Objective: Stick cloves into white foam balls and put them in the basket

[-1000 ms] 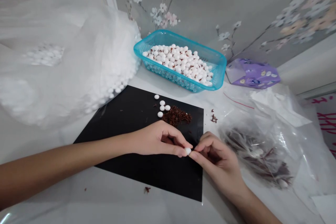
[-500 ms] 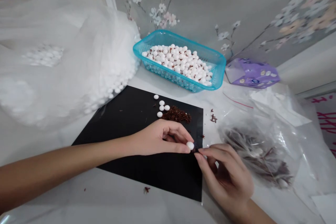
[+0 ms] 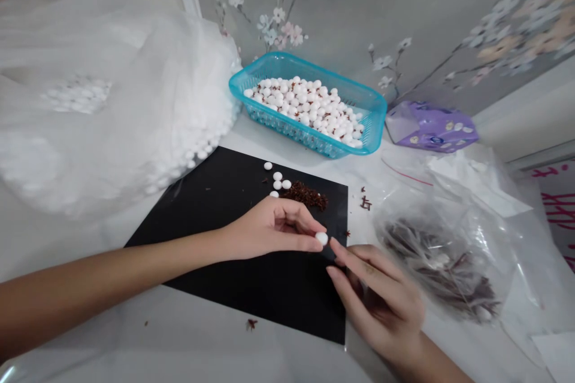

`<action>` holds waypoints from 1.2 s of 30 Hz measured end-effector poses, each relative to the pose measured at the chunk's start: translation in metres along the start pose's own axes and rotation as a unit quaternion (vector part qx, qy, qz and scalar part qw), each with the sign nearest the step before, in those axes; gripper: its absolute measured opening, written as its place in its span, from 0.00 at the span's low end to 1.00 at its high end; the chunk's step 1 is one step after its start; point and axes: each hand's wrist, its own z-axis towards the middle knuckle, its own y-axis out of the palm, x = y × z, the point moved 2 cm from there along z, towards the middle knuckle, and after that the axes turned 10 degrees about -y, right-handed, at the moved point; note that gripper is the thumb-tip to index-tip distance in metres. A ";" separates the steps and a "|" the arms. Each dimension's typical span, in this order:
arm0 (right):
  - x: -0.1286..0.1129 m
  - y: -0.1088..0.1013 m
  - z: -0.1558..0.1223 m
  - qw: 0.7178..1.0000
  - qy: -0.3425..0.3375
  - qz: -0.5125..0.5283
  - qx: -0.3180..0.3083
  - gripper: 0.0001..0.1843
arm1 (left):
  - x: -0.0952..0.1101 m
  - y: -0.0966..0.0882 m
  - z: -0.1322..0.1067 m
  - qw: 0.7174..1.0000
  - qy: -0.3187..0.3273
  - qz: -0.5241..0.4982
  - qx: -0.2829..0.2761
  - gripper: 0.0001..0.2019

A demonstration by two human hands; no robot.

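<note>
White round bead (image 3: 321, 239) pinched between thumb and fingertips of left hand (image 3: 269, 228), above black flat sheet (image 3: 251, 287). Right hand (image 3: 377, 299) half open, empty, just beside the bead. Loose white bead (image 3: 274, 194), fully visible earlier, now mostly hidden behind left hand, next to dark brown spiky pile (image 3: 308, 195).

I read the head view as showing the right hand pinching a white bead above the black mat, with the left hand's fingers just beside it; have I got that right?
Not quite: the head view shows the left hand pinching the white bead, and the right hand with its fingers just beside it. The bead is above the black mat, as you said.
</note>
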 end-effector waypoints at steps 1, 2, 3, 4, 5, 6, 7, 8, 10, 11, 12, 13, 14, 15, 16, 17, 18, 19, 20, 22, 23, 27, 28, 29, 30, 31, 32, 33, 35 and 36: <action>0.000 0.000 0.000 1.000 0.004 0.001 0.004 0.31 | 0.000 -0.001 0.000 1.000 -0.004 -0.018 0.003 0.06; 0.001 -0.001 -0.001 1.000 0.006 0.001 0.008 0.32 | 0.001 -0.001 0.001 0.999 -0.006 -0.031 0.005 0.06; 0.000 -0.001 -0.001 1.000 0.006 0.002 0.008 0.32 | 0.001 -0.001 0.001 0.999 -0.006 -0.038 0.006 0.06; 0.000 -0.001 -0.001 1.000 0.005 0.002 0.006 0.32 | 0.001 -0.002 0.001 0.999 -0.006 -0.041 0.006 0.06; 0.000 -0.001 -0.001 1.000 0.005 0.004 0.001 0.32 | 0.001 -0.002 0.001 0.999 -0.005 -0.043 0.006 0.06; 0.001 -0.001 -0.001 1.000 0.005 0.007 -0.004 0.32 | 0.001 -0.002 0.001 0.999 -0.006 -0.044 0.005 0.06; 0.001 -0.001 -0.001 1.000 0.006 0.011 -0.007 0.31 | 0.001 -0.002 0.001 0.999 -0.007 -0.045 0.003 0.06; 0.001 0.000 -0.001 1.000 0.007 0.016 -0.009 0.31 | 0.001 -0.002 0.000 0.999 -0.010 -0.046 0.003 0.06; 0.002 0.000 -0.001 1.000 0.010 0.026 -0.012 0.32 | 0.000 -0.001 0.000 0.999 -0.015 -0.047 0.004 0.06; 0.002 0.001 -0.001 0.999 0.010 0.032 -0.015 0.32 | 0.000 -0.001 0.000 0.999 -0.015 -0.046 0.003 0.06; 0.002 0.001 -0.001 0.999 0.009 0.036 -0.018 0.32 | 0.000 -0.001 -0.001 0.999 -0.014 -0.045 0.003 0.06; 0.002 0.001 -0.001 0.999 0.009 0.038 -0.021 0.32 | 0.000 -0.001 -0.001 0.999 -0.013 -0.043 0.001 0.06; 0.002 0.002 0.000 0.999 0.008 0.040 -0.023 0.32 | 0.000 -0.001 -0.001 0.999 -0.012 -0.040 -0.001 0.06; 0.003 0.002 0.000 0.999 0.007 0.042 -0.024 0.32 | -0.001 -0.001 -0.001 0.999 -0.012 -0.037 -0.004 0.06; 0.003 0.002 0.000 0.999 0.006 0.044 -0.024 0.32 | -0.001 -0.001 0.000 0.999 -0.012 -0.034 -0.004 0.06; 0.003 0.002 0.000 0.999 0.007 0.046 -0.025 0.32 | -0.001 -0.002 0.000 0.999 -0.012 -0.030 -0.005 0.06; 0.003 0.002 -0.001 0.998 0.008 0.049 -0.025 0.32 | -0.002 -0.002 -0.001 1.000 -0.012 -0.024 -0.006 0.07; 0.004 0.002 -0.002 0.998 0.009 0.052 -0.027 0.32 | -0.002 -0.002 -0.001 1.000 -0.012 -0.018 -0.005 0.07; 0.004 0.002 -0.002 0.998 0.011 0.056 -0.031 0.32 | -0.002 -0.002 -0.001 1.000 -0.010 -0.009 -0.005 0.07; 0.004 0.004 -0.004 0.997 0.008 0.059 -0.042 0.32 | -0.001 -0.003 -0.001 1.000 -0.004 0.012 -0.002 0.07; 0.004 0.004 -0.004 0.997 0.005 0.059 -0.046 0.33 | -0.001 -0.003 -0.001 1.000 -0.001 0.023 0.001 0.07; 0.003 0.004 -0.002 0.997 -0.006 0.064 -0.049 0.32 | 0.001 -0.004 -0.002 0.999 -0.001 0.048 0.006 0.07; 0.003 0.004 -0.001 0.996 -0.001 0.068 -0.052 0.32 | 0.001 -0.004 -0.001 0.999 -0.002 0.040 0.006 0.07; 0.004 0.004 0.000 0.996 0.007 0.071 -0.055 0.32 | 0.001 -0.004 -0.001 1.000 -0.003 0.025 0.007 0.06; 0.005 0.003 0.000 0.996 0.016 0.072 -0.054 0.32 | 0.002 -0.004 -0.001 1.000 -0.003 0.009 0.007 0.06; 0.005 0.002 0.000 0.996 0.025 0.073 -0.049 0.32 | 0.002 -0.003 0.000 1.000 -0.003 -0.006 0.008 0.06; 0.006 0.001 0.000 0.996 0.032 0.073 -0.040 0.31 | 0.002 -0.003 0.000 1.000 -0.003 -0.017 0.010 0.06; 0.007 0.001 0.000 0.996 0.038 0.072 -0.029 0.31 | 0.002 -0.003 0.001 1.000 -0.004 -0.024 0.013 0.06; 0.008 0.000 0.001 0.997 0.038 0.072 -0.016 0.30 | 0.002 -0.003 0.001 0.999 -0.006 -0.027 0.020 0.06; 0.008 0.000 0.001 0.996 0.037 0.074 -0.016 0.30 | 0.002 -0.003 0.001 0.999 -0.007 -0.027 0.022 0.06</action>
